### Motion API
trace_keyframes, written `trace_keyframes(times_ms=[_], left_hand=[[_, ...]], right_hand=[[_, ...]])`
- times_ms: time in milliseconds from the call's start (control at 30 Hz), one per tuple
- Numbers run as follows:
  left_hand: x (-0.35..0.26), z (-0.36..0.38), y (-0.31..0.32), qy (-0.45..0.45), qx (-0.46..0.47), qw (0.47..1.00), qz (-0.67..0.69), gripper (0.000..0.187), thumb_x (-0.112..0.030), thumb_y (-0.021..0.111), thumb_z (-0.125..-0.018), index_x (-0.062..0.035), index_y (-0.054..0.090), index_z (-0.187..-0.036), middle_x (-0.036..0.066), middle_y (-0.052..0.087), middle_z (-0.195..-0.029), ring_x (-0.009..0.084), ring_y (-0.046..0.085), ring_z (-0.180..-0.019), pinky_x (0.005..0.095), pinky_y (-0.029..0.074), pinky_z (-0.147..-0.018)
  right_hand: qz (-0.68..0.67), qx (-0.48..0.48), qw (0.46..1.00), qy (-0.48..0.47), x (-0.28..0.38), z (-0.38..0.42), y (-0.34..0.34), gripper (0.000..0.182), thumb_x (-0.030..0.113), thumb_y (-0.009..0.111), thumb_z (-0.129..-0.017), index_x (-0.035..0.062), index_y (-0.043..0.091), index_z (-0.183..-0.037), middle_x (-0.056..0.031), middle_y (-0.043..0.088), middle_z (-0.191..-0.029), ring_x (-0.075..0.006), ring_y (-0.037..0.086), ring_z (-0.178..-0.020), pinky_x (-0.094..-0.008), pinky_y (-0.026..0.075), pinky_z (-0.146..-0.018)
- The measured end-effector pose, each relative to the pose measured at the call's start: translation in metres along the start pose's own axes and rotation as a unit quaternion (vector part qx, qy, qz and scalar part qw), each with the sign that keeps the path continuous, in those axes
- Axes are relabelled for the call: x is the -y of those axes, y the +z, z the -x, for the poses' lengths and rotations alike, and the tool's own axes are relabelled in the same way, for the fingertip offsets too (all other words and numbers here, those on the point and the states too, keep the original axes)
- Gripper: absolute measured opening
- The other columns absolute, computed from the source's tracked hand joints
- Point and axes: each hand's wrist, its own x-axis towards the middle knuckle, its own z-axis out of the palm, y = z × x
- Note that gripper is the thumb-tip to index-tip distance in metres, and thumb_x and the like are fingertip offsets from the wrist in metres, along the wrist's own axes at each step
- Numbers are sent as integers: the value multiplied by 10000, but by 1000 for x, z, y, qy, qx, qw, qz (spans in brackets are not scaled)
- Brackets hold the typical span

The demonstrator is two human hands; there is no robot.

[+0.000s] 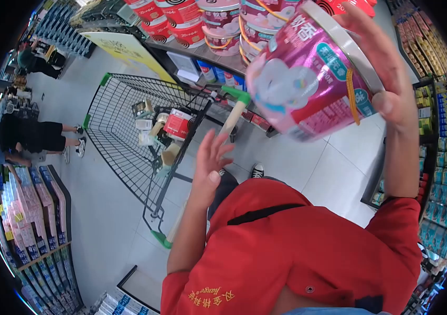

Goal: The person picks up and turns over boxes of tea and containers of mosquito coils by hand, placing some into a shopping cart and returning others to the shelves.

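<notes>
In my right hand is a round pink tub of mosquito coils, tilted and raised high in front of me. My fingers and thumb grip its pale rim, and a yellow cord hangs on its side. My left hand is raised with its fingers apart, holding nothing, near the handle of a shopping cart. A red-and-white tub lies in the cart among several smaller packages. Similar pink tubs and red tubs are stacked on the display beyond the cart.
A yellow sign board stands beside the display. Two people are in the aisle at the left, near a shelf of pink packs. Another person is farther back. Stocked shelves line the right side.
</notes>
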Motion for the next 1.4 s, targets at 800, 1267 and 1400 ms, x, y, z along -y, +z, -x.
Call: trace_keyframes(times_ms=[800,1267,1400], left_hand=[[-53,-6,-38,170,-166,954,-183,985,-290,716,-828,-2,96,-1537,181,303,-1496,299,356,-1370,439,268,-1132],[-77,-9,-77,-18,-163,985,48,1203,-695,667,-740,-19,82,-1546,157,243,-1556,292,306,-1413,417,275,-1126],[-63,-10,-93,-39,-168,981,94,1058,-646,658,-794,-40,193,-1525,143,348,-1513,266,392,-1370,406,349,-1103]], right_hand=[[-809,44,516,277,-183,1,257,737,664,338,-913,189,380,-1474,-70,422,-1485,-314,416,-1353,-524,370,-1075],[-553,-69,776,297,-170,-27,230,773,578,513,-867,107,382,-1467,-95,434,-1469,-222,463,-1317,-406,376,-1095],[-310,55,918,241,-167,-23,231,955,581,625,-811,2,303,-1498,-158,392,-1472,-221,373,-1384,-392,301,-1129]])
